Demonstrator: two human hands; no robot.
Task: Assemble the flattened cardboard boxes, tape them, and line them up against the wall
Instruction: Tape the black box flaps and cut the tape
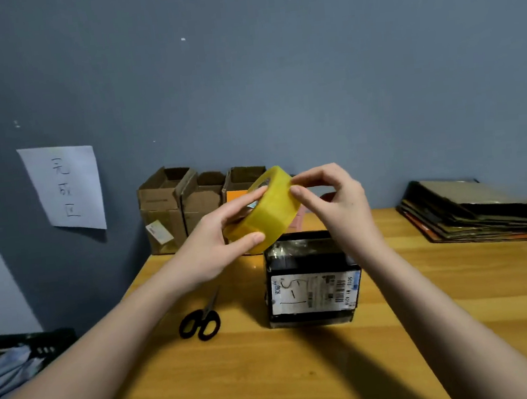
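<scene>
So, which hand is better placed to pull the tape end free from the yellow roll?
The right hand. Its fingertips already pinch at the outer surface of the yellow roll of tape, while the left hand holds the roll steady above the black cardboard box.

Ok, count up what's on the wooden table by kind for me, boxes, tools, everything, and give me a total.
Open brown cardboard boxes lined against the wall: 3
Black cardboard box with a white shipping label: 1
Stack of flattened dark cardboard boxes: 1
Yellow roll of tape, held above the table: 1
Black-handled scissors: 1
Total: 7
</scene>
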